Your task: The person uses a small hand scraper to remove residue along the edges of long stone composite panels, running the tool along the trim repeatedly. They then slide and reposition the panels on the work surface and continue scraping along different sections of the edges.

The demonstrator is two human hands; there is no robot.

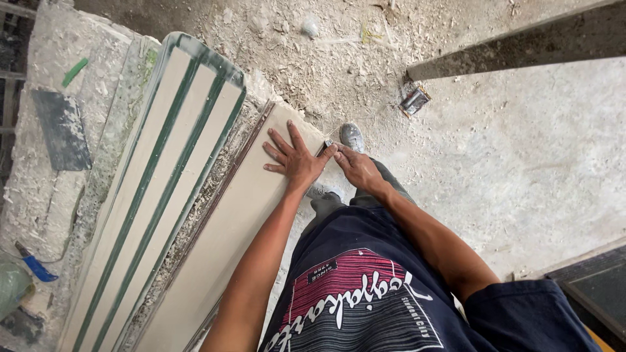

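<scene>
View from the head camera, looking down. The left hand (295, 158) lies flat, fingers spread and holding nothing, on the near end of a long, pale beige flat board (228, 241) that rests on a counter (39, 176) crusted with white plaster chips. The right hand (355, 166) is closed, pinching a small dark blade-like tool (328, 143) at the board's right edge, just beside the left thumb. The board's long axis runs from the person's lower left toward the hands at the upper right; its corner lies directly beneath the left palm, so both hands meet at that end. Beside the board, a cream moulded panel with green stripes (163, 182) lies parallel. A dark flat trowel (62, 130) rests farther left. Below, a grey shoe (352, 137) stands on the dusty floor (521, 163).
</scene>
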